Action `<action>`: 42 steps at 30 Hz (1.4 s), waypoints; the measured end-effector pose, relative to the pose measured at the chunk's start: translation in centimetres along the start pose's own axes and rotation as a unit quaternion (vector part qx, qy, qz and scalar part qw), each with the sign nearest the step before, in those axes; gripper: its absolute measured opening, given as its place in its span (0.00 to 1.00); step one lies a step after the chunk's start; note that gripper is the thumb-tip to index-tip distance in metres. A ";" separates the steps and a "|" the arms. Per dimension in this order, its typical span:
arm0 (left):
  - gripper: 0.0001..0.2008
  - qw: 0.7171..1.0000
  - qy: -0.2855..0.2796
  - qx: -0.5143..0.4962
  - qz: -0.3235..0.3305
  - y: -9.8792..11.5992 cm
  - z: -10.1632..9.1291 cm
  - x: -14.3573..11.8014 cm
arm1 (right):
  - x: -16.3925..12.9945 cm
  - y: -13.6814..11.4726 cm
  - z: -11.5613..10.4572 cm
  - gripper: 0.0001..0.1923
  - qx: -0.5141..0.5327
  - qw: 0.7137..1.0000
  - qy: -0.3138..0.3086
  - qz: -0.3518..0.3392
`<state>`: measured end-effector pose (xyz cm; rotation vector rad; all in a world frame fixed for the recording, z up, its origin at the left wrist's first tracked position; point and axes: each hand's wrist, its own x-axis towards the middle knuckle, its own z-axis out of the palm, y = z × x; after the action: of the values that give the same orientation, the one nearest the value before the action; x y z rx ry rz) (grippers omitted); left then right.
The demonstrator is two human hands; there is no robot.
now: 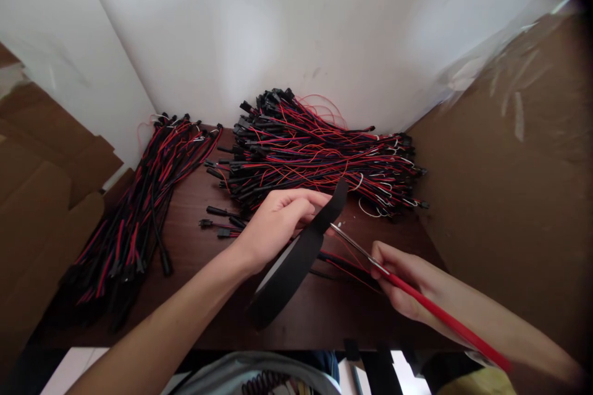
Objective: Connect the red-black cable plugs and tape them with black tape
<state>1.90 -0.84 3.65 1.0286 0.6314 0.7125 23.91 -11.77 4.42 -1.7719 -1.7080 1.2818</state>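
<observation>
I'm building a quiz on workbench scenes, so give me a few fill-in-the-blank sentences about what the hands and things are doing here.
1. The left hand holds up a strip pulled from a roll of black ____.
2. The right hand holds scissors whose handles are ____ in colour.
3. The scissor blades point toward the tape strip, at the side of the ____ hand.
4. Two piles of red and black wire harnesses lie on a dark brown ____.

Missing words: tape; red; left; table
</observation>
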 end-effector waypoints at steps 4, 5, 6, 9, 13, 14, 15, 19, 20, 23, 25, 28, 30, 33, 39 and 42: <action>0.11 1.000 -0.008 -0.004 0.012 -0.1 -0.1 0.1 | 0.5 -0.4 0.3 0.25 -0.003 0.999 -0.034 0.014; 0.12 1.000 -0.010 0.001 0.013 -0.1 -0.1 0.1 | 0.7 -0.4 0.3 0.26 -0.009 0.999 -0.037 0.014; 0.13 1.000 -0.010 0.006 0.013 -0.1 0.0 0.1 | 0.8 -0.4 0.4 0.27 -0.016 0.999 -0.038 0.016; 0.17 1.000 -0.007 0.009 0.001 -0.1 0.1 0.0 | 1.0 -0.5 0.4 0.29 -0.033 0.998 -0.041 0.026; 0.21 1.000 -0.014 -0.007 -0.011 0.0 0.1 -0.1 | 1.2 -0.7 0.5 0.30 -0.040 0.998 -0.042 0.029; 0.21 1.000 -0.016 -0.010 -0.012 0.0 0.1 -0.1 | 1.3 -0.7 0.5 0.30 -0.040 0.998 -0.043 0.027; 0.21 1.000 -0.020 -0.013 -0.014 0.0 0.1 -0.1 | 1.3 -0.8 0.5 0.31 -0.041 0.998 -0.045 0.026; 0.23 0.999 -0.029 -0.008 -0.021 0.0 0.1 -0.1 | 1.5 -1.2 0.3 0.35 -0.048 0.997 -0.058 0.035; 0.23 0.999 -0.029 -0.004 -0.022 0.0 0.1 -0.1 | 1.5 -1.3 0.3 0.35 -0.047 0.996 -0.061 0.038; 0.24 0.999 -0.027 0.006 -0.030 0.0 0.1 -0.1 | 1.4 -1.6 0.3 0.37 -0.035 0.997 -0.059 0.042; 0.24 0.999 -0.026 0.014 -0.035 0.0 0.1 -0.1 | 1.4 -1.8 0.3 0.37 -0.033 0.997 -0.053 0.042; 0.24 0.999 -0.025 0.026 -0.036 0.0 0.0 -0.2 | 1.4 -2.0 0.4 0.37 -0.042 0.998 -0.040 0.036; 0.25 0.999 -0.025 0.027 -0.036 0.0 0.0 -0.2 | 1.5 -2.0 0.4 0.37 -0.044 0.998 -0.039 0.032; 0.25 0.999 -0.028 0.025 -0.036 0.1 0.0 -0.1 | 1.5 -1.9 0.4 0.36 -0.046 0.998 -0.040 0.029; 0.25 0.999 -0.034 0.015 -0.027 0.1 0.1 -0.1 | 1.4 -2.0 0.2 0.36 -0.049 0.997 -0.053 0.036; 0.25 0.999 -0.033 0.021 -0.031 0.0 0.1 -0.1 | 1.5 -2.1 0.2 0.36 -0.043 0.997 -0.056 0.033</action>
<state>1.89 -0.97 3.70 1.0636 0.6211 0.6114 22.28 -10.02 5.39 -1.8503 -1.8053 1.3792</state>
